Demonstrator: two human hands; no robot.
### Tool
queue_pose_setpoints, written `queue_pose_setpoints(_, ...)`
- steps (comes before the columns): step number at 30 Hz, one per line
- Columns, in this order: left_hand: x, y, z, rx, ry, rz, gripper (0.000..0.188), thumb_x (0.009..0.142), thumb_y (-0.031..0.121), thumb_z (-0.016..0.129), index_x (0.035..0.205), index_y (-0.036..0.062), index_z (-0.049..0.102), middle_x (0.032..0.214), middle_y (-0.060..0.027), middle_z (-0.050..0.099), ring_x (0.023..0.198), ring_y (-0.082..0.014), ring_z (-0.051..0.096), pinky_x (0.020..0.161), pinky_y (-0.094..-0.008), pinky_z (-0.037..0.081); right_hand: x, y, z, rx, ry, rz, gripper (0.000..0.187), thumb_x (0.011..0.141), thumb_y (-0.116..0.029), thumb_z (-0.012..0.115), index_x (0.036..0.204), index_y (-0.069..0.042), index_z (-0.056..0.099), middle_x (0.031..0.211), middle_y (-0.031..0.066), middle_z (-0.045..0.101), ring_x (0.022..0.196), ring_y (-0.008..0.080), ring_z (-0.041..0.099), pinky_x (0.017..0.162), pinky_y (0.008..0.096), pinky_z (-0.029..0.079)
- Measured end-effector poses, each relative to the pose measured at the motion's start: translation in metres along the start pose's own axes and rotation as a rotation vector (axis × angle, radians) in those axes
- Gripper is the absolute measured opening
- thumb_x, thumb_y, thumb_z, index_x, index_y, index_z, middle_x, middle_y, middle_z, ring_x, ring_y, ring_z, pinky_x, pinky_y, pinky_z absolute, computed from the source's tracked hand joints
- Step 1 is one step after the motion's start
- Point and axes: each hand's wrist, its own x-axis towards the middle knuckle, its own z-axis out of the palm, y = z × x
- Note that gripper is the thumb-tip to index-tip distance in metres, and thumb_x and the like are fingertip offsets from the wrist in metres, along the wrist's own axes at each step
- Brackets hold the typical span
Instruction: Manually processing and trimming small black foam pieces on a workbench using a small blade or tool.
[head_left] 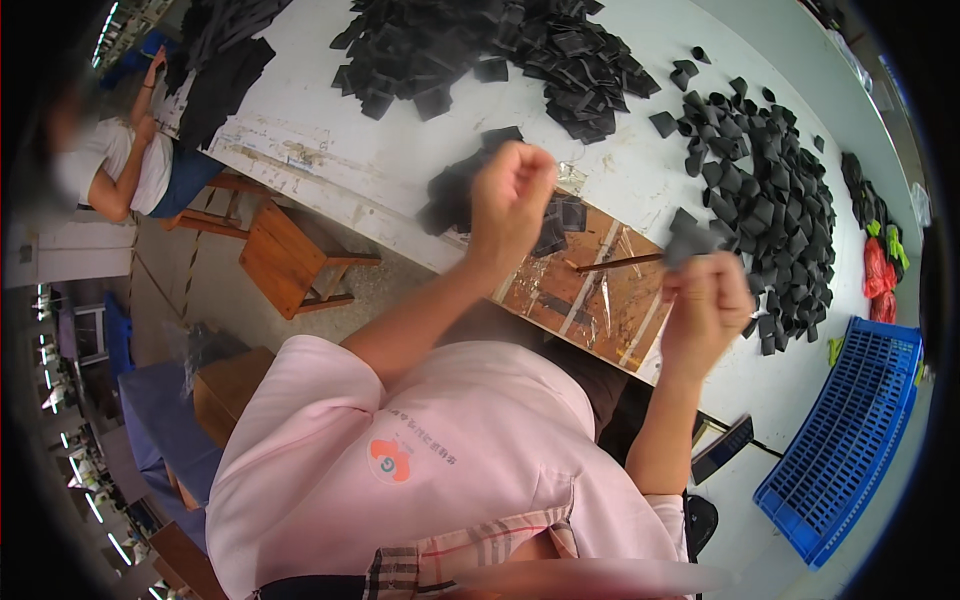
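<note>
My left hand (511,205) is raised over the near edge of the table, its fingers curled in; whatever they may hold is hidden. Just behind and beside it lies a small heap of flat black fabric pieces (460,185). In my right hand (708,308) a small dark grey fabric piece (690,238) is pinched, slightly blurred. A thin brown rod (620,263) runs above a worn wooden board (540,290) toward that piece. Its right end meets the fabric, and I cannot tell whether the rod is fixed or held.
Large piles of flat black pieces (590,75) lie at the back, and curled black pieces (770,200) heap up on the right. A blue plastic crate (845,440) stands at far right. Wooden stools (295,255) and a seated person (130,160) are on the left.
</note>
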Motion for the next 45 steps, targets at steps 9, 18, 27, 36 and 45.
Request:
queue_pose_setpoints(9,0.092,-0.123,-0.052,0.994,-0.028,-0.054,0.014,0.068,0.009,0.062,0.079,0.0027,0.054,0.084,-0.0145,0.054,0.085,-0.0309,0.05,0.07,-0.0388,0.042,-0.011,0.02,-0.013,0.181,0.309,0.432,0.018,0.086,-0.014,0.049,0.087,0.002,0.056,0.063,0.0012,0.051,0.051,0.0056,0.044,0.045,0.0168,0.035)
queue_pose_setpoints(18,0.044,-0.036,-0.044,0.519,-0.057,0.49,0.01,0.067,0.0,0.06,0.072,0.0033,0.051,0.081,-0.0078,0.052,0.079,-0.0259,0.049,0.066,-0.0326,0.041,-0.052,0.016,0.006,-0.125,-0.093,0.744,0.021,0.085,-0.019,0.05,0.082,0.001,0.058,0.065,0.0022,0.054,0.053,0.0067,0.046,0.048,0.0177,0.037)
queue_pose_setpoints(27,-0.044,0.006,-0.011,0.398,-0.47,0.786,0.021,0.061,-0.006,0.062,0.076,0.0061,0.052,0.093,-0.009,0.051,0.081,-0.0218,0.051,0.057,-0.0261,0.045,-0.048,0.04,0.017,0.592,-0.044,0.926,0.018,0.086,-0.02,0.05,0.084,-0.002,0.054,0.071,0.0048,0.057,0.057,0.0106,0.052,0.049,0.021,0.041)
queue_pose_setpoints(36,-0.066,0.012,-0.011,-0.457,-0.397,-0.55,0.016,0.081,0.011,0.053,0.096,0.0032,0.052,0.084,-0.0018,0.056,0.074,-0.0062,0.054,0.059,-0.0171,0.04,-0.057,0.035,0.014,0.616,0.057,0.837,0.011,0.084,-0.012,0.052,0.082,-0.002,0.055,0.072,0.0044,0.059,0.055,0.0085,0.052,0.047,0.02,0.042)
queue_pose_setpoints(45,-0.067,0.02,-0.008,-0.406,-0.451,-0.648,0.007,0.079,0.009,0.056,0.083,0.0041,0.057,0.071,0.0004,0.057,0.062,-0.0041,0.052,0.055,-0.0163,0.041,-0.057,0.031,0.018,0.445,0.049,0.764,0.012,0.084,-0.011,0.053,0.082,-0.001,0.057,0.069,0.0042,0.06,0.054,0.0068,0.053,0.047,0.0185,0.042)
